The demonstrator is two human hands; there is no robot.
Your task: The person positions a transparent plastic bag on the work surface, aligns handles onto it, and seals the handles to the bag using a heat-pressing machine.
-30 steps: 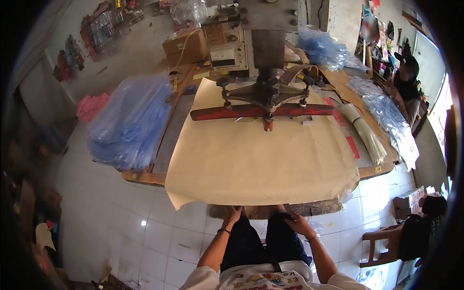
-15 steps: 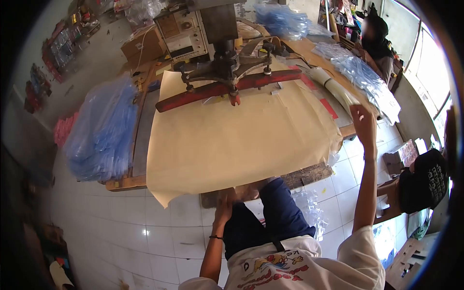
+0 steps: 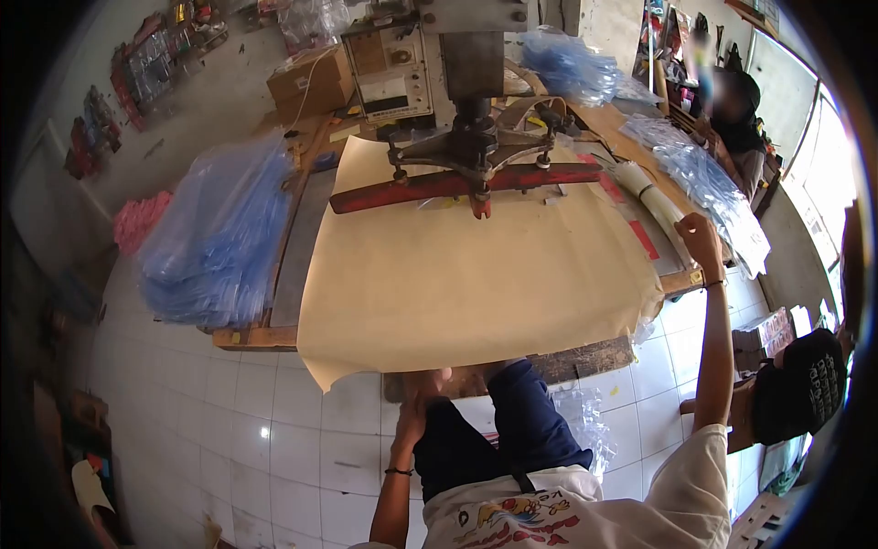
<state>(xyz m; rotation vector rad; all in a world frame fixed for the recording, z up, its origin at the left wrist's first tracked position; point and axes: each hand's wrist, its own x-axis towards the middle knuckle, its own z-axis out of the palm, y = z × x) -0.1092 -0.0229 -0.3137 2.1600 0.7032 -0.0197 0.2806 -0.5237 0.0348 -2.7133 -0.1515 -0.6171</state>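
Observation:
My right hand (image 3: 700,240) is at the near end of a bundle of thin white strips (image 3: 651,194) on the table's right side. Its fingers are bent and pinched together; whatever they may hold is too small to make out. Low in front of me, my left hand (image 3: 412,419) is beside my leg, at the knee, its fingers blurred and partly hidden. A large tan sheet (image 3: 457,293) covers the middle of the table and overhangs the front edge. Above it hangs a press head with a red bar (image 3: 393,190).
Clear bluish plastic sheets (image 3: 215,233) are stacked at left, more plastic pieces (image 3: 700,174) at right. A control box (image 3: 384,73) stands behind the press. One person (image 3: 732,105) sits at the far right; another in a black cap (image 3: 805,380) is nearer, on the right.
The view has shifted, so the table appears further right. My right hand has drawn slightly off the strips' end, its fingers still pinched. My left hand stays by my leg.

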